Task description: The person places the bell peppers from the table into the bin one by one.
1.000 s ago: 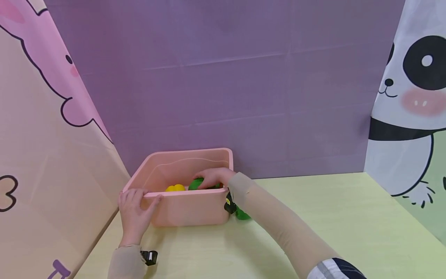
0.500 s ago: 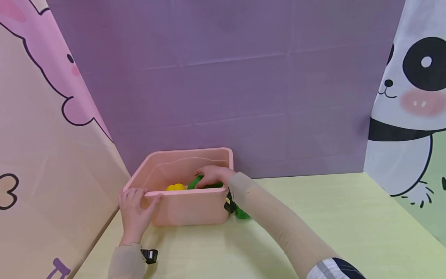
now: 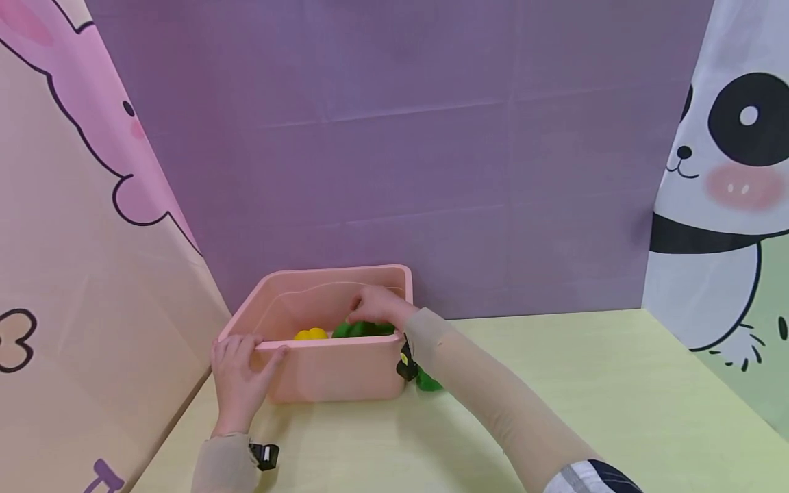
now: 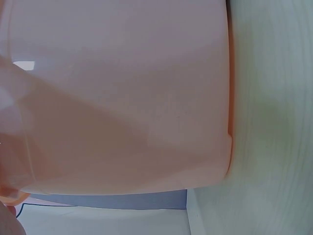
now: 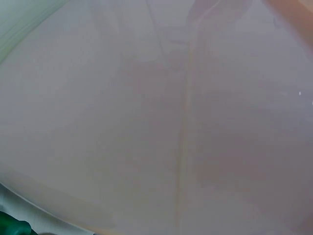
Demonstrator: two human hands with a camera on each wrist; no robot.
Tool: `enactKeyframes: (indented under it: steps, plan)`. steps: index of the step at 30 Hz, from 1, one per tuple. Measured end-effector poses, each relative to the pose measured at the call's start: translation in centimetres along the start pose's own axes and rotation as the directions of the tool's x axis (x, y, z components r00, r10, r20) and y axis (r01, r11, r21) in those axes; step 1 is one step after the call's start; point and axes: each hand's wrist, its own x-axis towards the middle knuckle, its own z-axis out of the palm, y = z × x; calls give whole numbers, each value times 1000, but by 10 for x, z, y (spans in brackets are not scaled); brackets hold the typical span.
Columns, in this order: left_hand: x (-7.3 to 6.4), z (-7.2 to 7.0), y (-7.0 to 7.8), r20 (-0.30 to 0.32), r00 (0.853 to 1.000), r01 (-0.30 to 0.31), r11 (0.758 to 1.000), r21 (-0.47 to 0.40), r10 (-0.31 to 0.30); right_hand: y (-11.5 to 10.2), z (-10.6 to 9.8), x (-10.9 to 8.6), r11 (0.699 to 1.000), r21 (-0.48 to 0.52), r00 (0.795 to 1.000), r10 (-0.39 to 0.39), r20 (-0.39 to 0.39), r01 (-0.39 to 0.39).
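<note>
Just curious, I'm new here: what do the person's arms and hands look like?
The left hand and right hand are bare. Beige sleeves cover both forearms. At the wrists, the left black device shows a white mark, the right black device a yellow one. A navy, white and grey patterned sleeve shows higher on the right.

A creased purple sheet (image 3: 401, 137) covers the far side and meets the far edge of the pale yellow desk (image 3: 592, 390), which has a faint grain. On the left, a cream sheet (image 3: 80, 329) bears a pink cartoon figure (image 3: 77, 89) outlined in black; on the right, another shows a panda (image 3: 715, 233) above pale green. Soft shadows (image 3: 444, 438) fall across the near desk.
</note>
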Motion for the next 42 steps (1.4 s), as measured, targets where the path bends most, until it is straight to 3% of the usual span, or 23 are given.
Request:
enactKeyframes:
  steps: [5,10,16,20,23,32,42]
  plan:
    - [1,0,-1,-3,1000,-3,1000,-1,3,-1,0,-1,1000,16,999,-7,-46,7]
    - [1,0,-1,-10,1000,-9,1000,-5,9,-1,-1,0,1000,8,1000,-13,-27,13]
    - [0,1,-1,-19,1000,-16,1000,-11,16,1,-1,2,999,27,994,-33,103,30]
    - [-1,1,-1,-17,1000,-14,1000,-11,14,0,-1,4,998,17,970,-60,235,57]
    - [-1,1,-1,-10,1000,-7,1000,-11,7,1,-1,4,998,4,958,-62,281,64]
    - [2,1,-2,-9,1000,-10,1000,-6,10,1,-2,6,995,-33,950,-80,301,94]
    - [1,1,-1,-11,1000,-10,1000,-6,10,-1,-2,5,994,20,950,-104,293,103]
